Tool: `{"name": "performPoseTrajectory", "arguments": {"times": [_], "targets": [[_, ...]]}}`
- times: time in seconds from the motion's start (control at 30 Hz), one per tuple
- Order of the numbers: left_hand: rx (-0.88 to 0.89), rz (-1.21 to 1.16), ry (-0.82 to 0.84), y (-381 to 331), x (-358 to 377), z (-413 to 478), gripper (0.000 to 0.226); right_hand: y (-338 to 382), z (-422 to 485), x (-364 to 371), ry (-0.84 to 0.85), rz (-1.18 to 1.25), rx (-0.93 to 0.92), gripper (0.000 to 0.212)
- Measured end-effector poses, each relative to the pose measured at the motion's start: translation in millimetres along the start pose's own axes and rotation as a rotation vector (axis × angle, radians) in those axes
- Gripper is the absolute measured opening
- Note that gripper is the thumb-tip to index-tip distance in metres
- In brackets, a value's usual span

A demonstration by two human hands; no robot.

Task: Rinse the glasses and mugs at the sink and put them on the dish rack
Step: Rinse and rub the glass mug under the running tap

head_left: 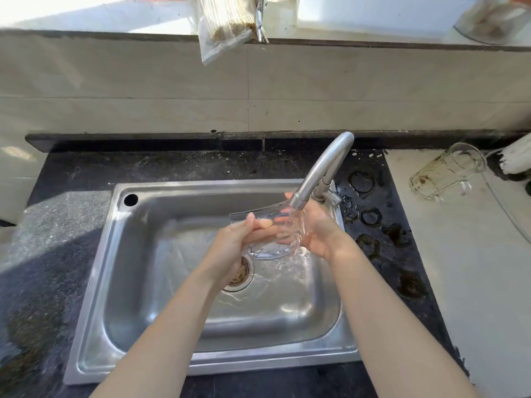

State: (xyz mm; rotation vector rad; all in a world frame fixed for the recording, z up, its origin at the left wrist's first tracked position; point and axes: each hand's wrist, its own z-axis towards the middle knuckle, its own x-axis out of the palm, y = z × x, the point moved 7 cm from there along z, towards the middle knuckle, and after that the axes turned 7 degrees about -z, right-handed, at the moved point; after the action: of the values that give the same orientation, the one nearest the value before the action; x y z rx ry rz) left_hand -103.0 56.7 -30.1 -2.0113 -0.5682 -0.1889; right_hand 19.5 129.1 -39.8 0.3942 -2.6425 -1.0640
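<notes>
Both hands meet over the sink (pixel 138 254), right under the spout of the faucet (pixel 321 170).

- Left hand (pixel 241 239): thumb on top of the wall of the glass (pixel 267 248), near the rim. Fingers show through the clear wall, so it pinches that wall. Whether the fingers lie inside or behind cannot be told.
- Right hand (pixel 314 228): palm turned up and inward, cupped against the right side of the glass, fingers curved round it. The water (pixel 293 222) runs over both.
- Glass: held in the air between the two hands, above and just beyond the drain (pixel 238 274), touching neither basin nor faucet. Long axis slanted: thick base low and toward the person, mouth raised, pointing away and a little left. Stream lands on its right flank beside the right palm, not into the mouth.
- Forearms: both reach forward and converge; the left wrist is bent inward, the right sits close below the spout.

Judgement: rinse under way. To flush the inside, the mouth needs turning toward the stream, a roll the left pinch looks placed to steer.

The dish rack is not in view, so its direction is unknown. A stained glass mug (pixel 446 170) waits on the pale counter (pixel 474 268) well off to the right; the right hand is nearer. Whether it is upright or lying down is unclear through the wide lens.
</notes>
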Motion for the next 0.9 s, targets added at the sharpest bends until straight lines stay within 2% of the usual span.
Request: {"name": "performPoseTrajectory", "arguments": {"times": [0.07, 0.13, 0.27, 0.33, 0.4, 0.47, 0.5, 0.6, 0.7, 0.77, 0.8, 0.9], "targets": [[-0.027, 0.048, -0.039, -8, -5, 3, 0.043, -1, -4, 6, 0.177, -0.013, 0.094, 0.05], [-0.026, 0.133, -0.076, -18, -6, 11, 0.04, 3, -7, 8, 0.27, 0.011, 0.114, 0.063], [0.016, 0.266, -0.18, -38, -10, 29, 0.045, 9, -23, 7, 0.385, -0.031, 0.11, 0.046], [0.039, 0.284, -0.225, -39, -11, 38, 0.044, 12, -34, 9, 0.414, -0.055, 0.1, 0.045], [0.066, 0.297, -0.263, -36, -7, 45, 0.039, 12, -38, 10, 0.355, -0.116, 0.053, 0.038], [0.035, 0.322, -0.313, -26, -1, 52, 0.04, 10, -41, 9, 0.214, -0.241, -0.036, 0.028], [0.013, 0.323, -0.347, -21, 3, 55, 0.039, 7, -41, 7, 0.142, -0.283, -0.067, 0.029], [-0.052, 0.342, -0.369, -6, 14, 60, 0.044, -4, -46, 0, 0.048, -0.345, -0.123, 0.043], [-0.076, 0.3, -0.308, 2, 28, 59, 0.076, -4, -55, -9, -0.026, -0.648, -0.192, 0.067], [-0.092, 0.233, -0.355, 6, 29, 59, 0.089, -6, -60, -10, -0.078, -0.838, -0.207, 0.083], [-0.099, 0.142, -0.374, 7, 31, 57, 0.081, -7, -63, -9, -0.092, -0.925, -0.229, 0.087], [-0.165, -0.167, -0.396, 14, 37, 53, 0.034, -7, -68, -10, -0.139, -1.113, -0.313, 0.093]]}}
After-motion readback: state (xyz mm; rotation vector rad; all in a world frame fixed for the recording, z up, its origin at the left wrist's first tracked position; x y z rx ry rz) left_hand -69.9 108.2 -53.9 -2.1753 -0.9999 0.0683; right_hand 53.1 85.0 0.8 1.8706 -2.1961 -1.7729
